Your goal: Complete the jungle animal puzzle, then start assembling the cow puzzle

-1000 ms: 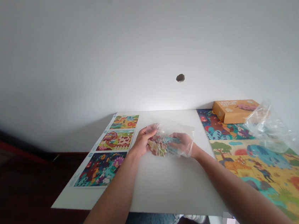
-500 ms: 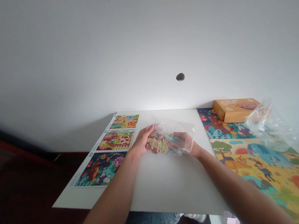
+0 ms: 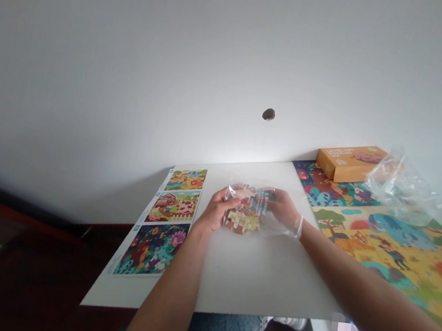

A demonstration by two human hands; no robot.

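Clearly transparent bag (image 3: pixel 261 221) | white warning print (image 3: pixel 265 204) | multicoloured pieces (image 3: pixel 243 221) within | left fingers (image 3: pixel 231 204) gripping bag | right fingers (image 3: pixel 275 194): hold unclear

We saw open tabletop (image 3: pixel 247 289) between the forearms, up to the clear bag (image 3: pixel 260 219). Bag plus left hand (image 3: pixel 216 210) and right hand (image 3: pixel 282 207) blocked the middle. Behind them we had a bare band up to the wall (image 3: pixel 214 80). Far right, orange box (image 3: pixel 350 168) and crumpled plastic (image 3: pixel 396 184) obstructed; we counted the picture sheet (image 3: pixel 173 208) as flat.
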